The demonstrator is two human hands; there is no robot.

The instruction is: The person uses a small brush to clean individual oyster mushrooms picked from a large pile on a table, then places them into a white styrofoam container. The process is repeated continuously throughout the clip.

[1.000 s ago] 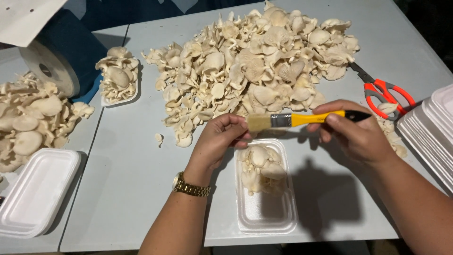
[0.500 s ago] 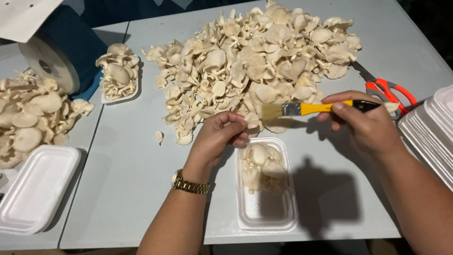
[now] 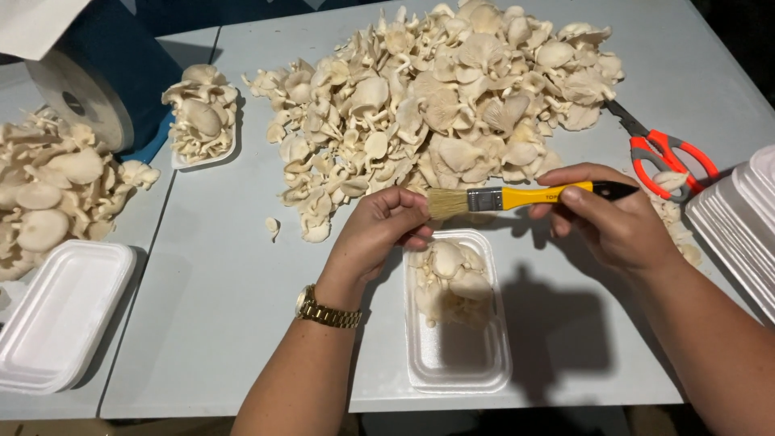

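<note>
My right hand [image 3: 613, 222] grips a yellow-handled paintbrush [image 3: 517, 198] held level, bristles pointing left. Those bristles meet my left hand [image 3: 379, 230], which is curled closed with its fingertips at the brush tip; what it holds is hidden, though a pale mushroom edge shows under it. Directly below sits a white foam tray [image 3: 464, 367] with a few oyster mushrooms [image 3: 448, 274] in its far half. A big heap of oyster mushrooms [image 3: 436, 97] lies just beyond both hands on the pale grey table [image 3: 218, 307].
Red-handled scissors [image 3: 666, 153] lie at the right by a stack of foam trays [image 3: 747, 226]. A filled tray [image 3: 202, 121], a blue roll [image 3: 97, 89], another mushroom pile [image 3: 48, 194] and an empty tray [image 3: 52, 315] sit at the left.
My right hand swung the brush out to the right, then brought it back left so the bristles again meet my left hand above the tray.
</note>
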